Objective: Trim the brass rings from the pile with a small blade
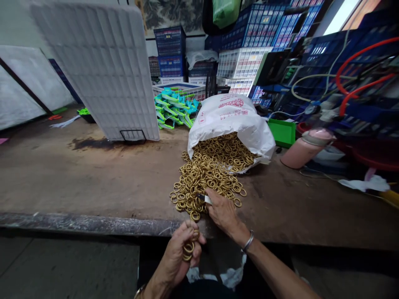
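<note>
A heap of brass-coloured rings (207,176) spills out of a white sack (230,118) lying on its side on the brown workbench (93,178). My left hand (179,255), below the bench edge, is closed around a small stack of rings (188,249). My right hand (222,211) rests on the near edge of the heap with its fingers curled, pinching a small white-and-dark tool (204,198) among the rings. A metal bangle (248,241) sits on my right wrist.
A white ribbed panel (99,66) leans upright at the back left. Teal plastic parts (174,108) lie behind the sack, with a green tray (283,132), a pink bottle (307,147) and red hoses (358,89) to the right. Blue and white crates (240,62) stack along the back.
</note>
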{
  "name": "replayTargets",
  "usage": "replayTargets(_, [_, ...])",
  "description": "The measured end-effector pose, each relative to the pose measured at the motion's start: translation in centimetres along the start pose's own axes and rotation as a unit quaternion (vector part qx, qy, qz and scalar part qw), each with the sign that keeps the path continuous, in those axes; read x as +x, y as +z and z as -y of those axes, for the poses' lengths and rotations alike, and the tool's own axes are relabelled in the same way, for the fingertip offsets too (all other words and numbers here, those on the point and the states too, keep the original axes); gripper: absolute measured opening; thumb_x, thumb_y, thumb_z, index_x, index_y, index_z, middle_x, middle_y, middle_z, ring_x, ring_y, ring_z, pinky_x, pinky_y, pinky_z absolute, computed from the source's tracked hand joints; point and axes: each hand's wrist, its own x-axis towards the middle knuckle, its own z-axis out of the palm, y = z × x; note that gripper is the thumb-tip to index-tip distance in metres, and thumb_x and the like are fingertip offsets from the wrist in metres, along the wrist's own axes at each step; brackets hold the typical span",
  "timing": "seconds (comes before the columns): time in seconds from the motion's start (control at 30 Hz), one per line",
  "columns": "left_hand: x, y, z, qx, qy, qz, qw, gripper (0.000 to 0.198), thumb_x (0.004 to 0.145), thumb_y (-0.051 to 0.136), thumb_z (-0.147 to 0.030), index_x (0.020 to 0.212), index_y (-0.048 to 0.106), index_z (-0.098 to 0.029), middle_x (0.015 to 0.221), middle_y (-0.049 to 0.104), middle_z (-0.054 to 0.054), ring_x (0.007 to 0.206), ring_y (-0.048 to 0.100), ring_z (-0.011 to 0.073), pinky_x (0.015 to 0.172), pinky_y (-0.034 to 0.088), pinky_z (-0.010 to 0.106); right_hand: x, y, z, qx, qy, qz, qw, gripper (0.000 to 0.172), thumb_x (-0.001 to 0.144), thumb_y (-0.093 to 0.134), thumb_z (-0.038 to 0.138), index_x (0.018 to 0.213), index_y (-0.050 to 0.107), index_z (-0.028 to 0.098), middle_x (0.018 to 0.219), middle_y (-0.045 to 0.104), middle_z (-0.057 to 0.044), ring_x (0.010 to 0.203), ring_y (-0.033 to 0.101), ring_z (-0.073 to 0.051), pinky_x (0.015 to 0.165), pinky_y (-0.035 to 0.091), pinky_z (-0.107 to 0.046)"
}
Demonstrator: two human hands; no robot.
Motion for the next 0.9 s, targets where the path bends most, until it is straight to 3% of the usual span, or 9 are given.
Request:
replayTargets(0.1, [0.1,-0.5,0.0,-0.034,-0.017,-0.01,0.999,0.018,0.073,0.055,-0.03,0.086,0.051,-0.017,0.066,0.054,0.0,0.043,0.042,0.0052,0.035,0.024,0.015,0.3,0.1,0.5,-0.031,0.011,0.022,0.999,0.031,0.073,0.038,0.009,0.099,0.05,0.022,0.089,0.063,-0.003,0.076,0.057,-0.014,0.06,0.032,-0.022])
replayTargets(0.3, [0.7,-1.2,0.4,-0.092,-0.017,-0.045,0.995,0.023,0.068,0.062,-0.032,0.062,0.05,-0.013,0.066,0.053,0.002,0.052,0.049,0.008,0.038,0.026,0.016,0.2,1.2,0.0,-0.057,0.015,0.004,0.998,0.019,0.072,0.041,0.01,0.084,0.051,0.021,0.078,0.062,-0.002,0.065,0.055,-0.013,0.053,0.024,-0.024])
replayTargets(0.43, [1.0,-1.1,0.5,-0.045,0.0,-0.047,0.998,0.025,0.069,0.062,-0.033,0.06,0.049,-0.013,0.061,0.052,0.001,0.052,0.048,0.0085,0.037,0.027,0.015,0.3,1.1,-1.0,-0.018,0.04,-0.018,0.999,0.014,0.074,0.04,0.014,0.079,0.051,0.02,0.067,0.059,-0.001,0.058,0.051,-0.012,0.053,0.023,-0.023])
replayTargets(0.57, [1.7,-0.5,0.4,0.036,0.032,-0.042,0.998,0.027,0.07,0.06,-0.038,0.065,0.048,-0.014,0.056,0.048,-0.002,0.045,0.044,0.0065,0.033,0.026,0.014,0.3,1.1,-1.7,0.098,0.083,-0.044,0.991,0.014,0.078,0.039,0.026,0.072,0.05,0.019,0.058,0.051,0.002,0.053,0.044,-0.011,0.052,0.026,-0.021])
replayTargets(0.73, [3.2,0.4,0.1,0.146,0.097,-0.081,0.981,0.027,0.072,0.057,-0.041,0.078,0.047,-0.017,0.05,0.043,-0.007,0.039,0.038,0.0048,0.032,0.026,0.013,-0.1,1.4,-2.1,0.283,0.126,-0.045,0.95,0.016,0.073,0.042,0.031,0.063,0.046,0.019,0.053,0.043,0.005,0.051,0.039,-0.009,0.049,0.03,-0.019])
replayTargets(0.9, [4.8,0.9,0.2,0.219,0.116,-0.115,0.962,0.033,0.069,0.058,-0.043,0.087,0.046,-0.017,0.044,0.039,-0.011,0.034,0.031,0.0036,0.033,0.024,0.014,-0.9,1.5,-1.6,0.438,0.201,-0.048,0.875,0.015,0.066,0.05,0.032,0.063,0.047,0.018,0.051,0.039,0.007,0.047,0.034,-0.007,0.045,0.029,-0.018])
